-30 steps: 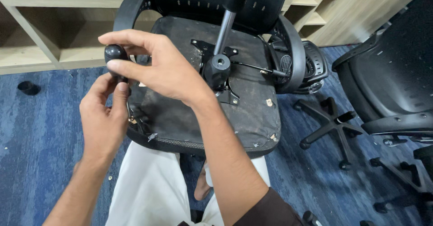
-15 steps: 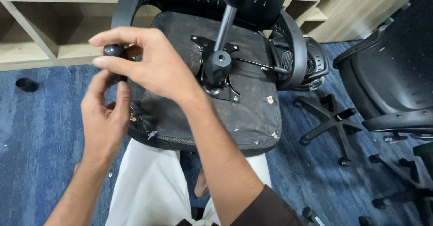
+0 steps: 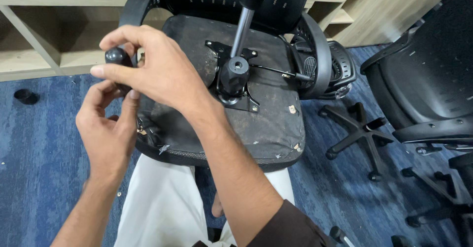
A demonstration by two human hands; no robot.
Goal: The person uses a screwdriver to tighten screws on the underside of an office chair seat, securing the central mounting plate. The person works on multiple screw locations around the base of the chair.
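An upturned black office chair seat [image 3: 268,116] rests on my lap, its dusty underside facing up. A black mechanism [image 3: 233,77] with a grey gas cylinder [image 3: 241,26] is bolted at the seat's centre. At the seat's left edge, my right hand [image 3: 160,74] reaches across and pinches a round black tool handle [image 3: 117,56] with thumb and fingers. My left hand [image 3: 106,133] sits just below it, with thumb and fingers curled around the lower part of the same tool. The tool's tip is hidden behind my hands.
A black star base with castors [image 3: 362,128] lies on the blue carpet to the right, beside another black chair [image 3: 423,79]. Wooden shelving [image 3: 39,35] runs along the back. A small black cap [image 3: 22,96] lies on the floor at left.
Both hands and the black handle have drifted slightly left and up. My right-hand fingers have shifted their hold on the handle. The chair has not moved.
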